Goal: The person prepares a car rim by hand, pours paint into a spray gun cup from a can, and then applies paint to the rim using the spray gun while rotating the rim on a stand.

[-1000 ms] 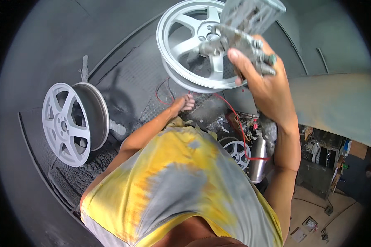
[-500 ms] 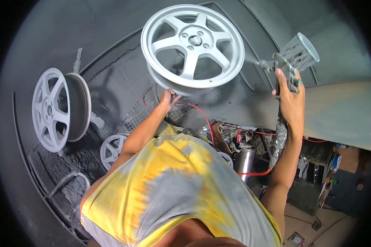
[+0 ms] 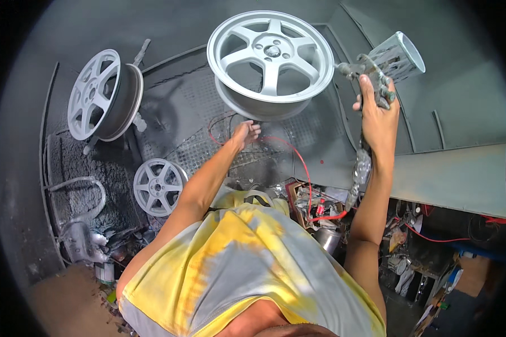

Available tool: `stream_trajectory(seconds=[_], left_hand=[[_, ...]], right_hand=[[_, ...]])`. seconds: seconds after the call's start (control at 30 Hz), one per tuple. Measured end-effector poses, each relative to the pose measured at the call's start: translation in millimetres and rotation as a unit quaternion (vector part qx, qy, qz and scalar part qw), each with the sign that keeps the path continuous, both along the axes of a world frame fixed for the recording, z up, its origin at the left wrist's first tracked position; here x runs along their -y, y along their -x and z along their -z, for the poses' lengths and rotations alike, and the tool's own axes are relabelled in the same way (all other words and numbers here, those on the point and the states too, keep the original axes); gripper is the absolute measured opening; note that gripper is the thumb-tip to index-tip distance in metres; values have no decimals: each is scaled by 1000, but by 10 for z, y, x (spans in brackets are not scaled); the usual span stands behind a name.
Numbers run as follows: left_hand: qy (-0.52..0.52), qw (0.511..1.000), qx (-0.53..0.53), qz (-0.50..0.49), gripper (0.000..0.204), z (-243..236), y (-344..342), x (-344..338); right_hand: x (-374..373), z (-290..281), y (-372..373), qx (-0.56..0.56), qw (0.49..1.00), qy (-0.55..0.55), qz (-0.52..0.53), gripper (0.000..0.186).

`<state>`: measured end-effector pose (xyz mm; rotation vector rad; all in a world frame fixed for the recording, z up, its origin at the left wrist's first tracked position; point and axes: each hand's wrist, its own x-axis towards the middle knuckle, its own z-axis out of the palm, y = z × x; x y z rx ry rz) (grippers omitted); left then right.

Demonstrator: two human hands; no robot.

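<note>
A white six-spoke wheel rim (image 3: 271, 78) is up in front of me, its face tilted toward me. Just under its lower edge is my left hand (image 3: 245, 135), fingers loosely curled and apart, holding nothing; a small gap seems to separate it from the rim. My right hand (image 3: 379, 115) is wrapped round the handle of a paint-spattered spray gun (image 3: 371, 73). Its nozzle points left at the rim's right edge, close to it. A white-streaked paint cup (image 3: 396, 56) sits on the gun. The wrapped hose (image 3: 361, 174) hangs along my right forearm.
At left, another rim (image 3: 93, 95) is held on a stand with coated arms. A third rim (image 3: 158, 187) is low beside my left arm. Red hose (image 3: 303, 163) loops across the floor. Behind my right arm are cluttered shelves (image 3: 410, 275); a metal cylinder (image 3: 327, 238) is near my waist.
My left hand has come away from the rim's underside, its fingers loosening. The spray gun has shifted left, nearer the rim. My view has moved, showing more of the low rim.
</note>
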<state>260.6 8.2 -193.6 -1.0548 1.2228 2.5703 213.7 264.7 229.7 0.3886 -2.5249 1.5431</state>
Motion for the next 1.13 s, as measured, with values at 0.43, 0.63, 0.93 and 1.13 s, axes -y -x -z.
stream_trajectory(seconds=[0.43,0.63,0.93,1.13], left_hand=[[29,990,4,137,47,-728,-1582,-464],[50,953,-245,169,37,-1835,-1956,-596],[269,910,-268,-167,36,-2672,-2971,-458],[445,827,-112,-324,40,-2567,-4277,544]], right_hand=[[472,259,-131,103,982,73,-139,31],[1104,152,-841,106,959,109,-237,31],[2522,277,-2148,14,922,217,-322,45],[3265,368,-3419,-86,879,94,-460,69]])
